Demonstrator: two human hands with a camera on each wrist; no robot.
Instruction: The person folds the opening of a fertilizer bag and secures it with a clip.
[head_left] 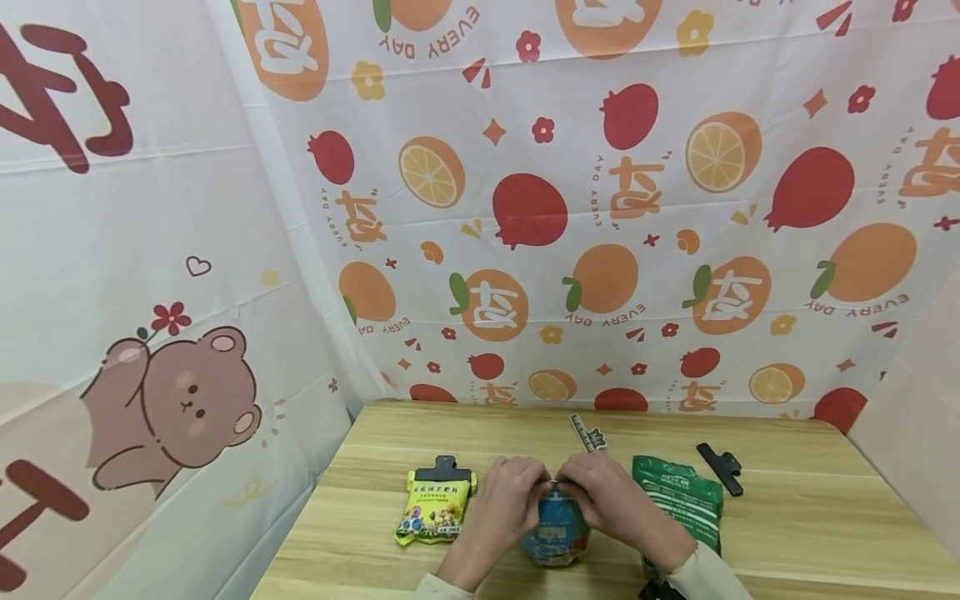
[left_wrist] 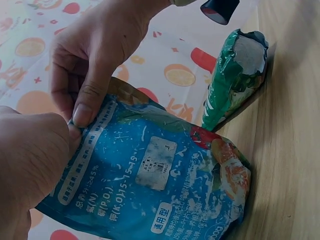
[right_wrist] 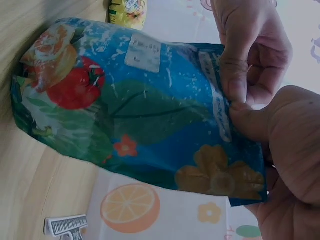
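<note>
Atop the blue bag [head_left: 555,533], hands [head_left: 508,502] [head_left: 611,498] pinch its edge.

From my station I see the right sleeve [head_left: 711,577], pale cream and plain; to its left, the left sleeve [head_left: 441,588], likewise cream; beyond the right sleeve, the bare right hand [head_left: 611,496], thumbnail [left_wrist: 83,114] short.

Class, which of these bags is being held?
The blue bag, pinched by the left hand and right hand; the yellow bag and green bag are not held.

Bag [head_left: 553,532] between left packet [head_left: 433,512] and right packet [head_left: 681,494]
</note>
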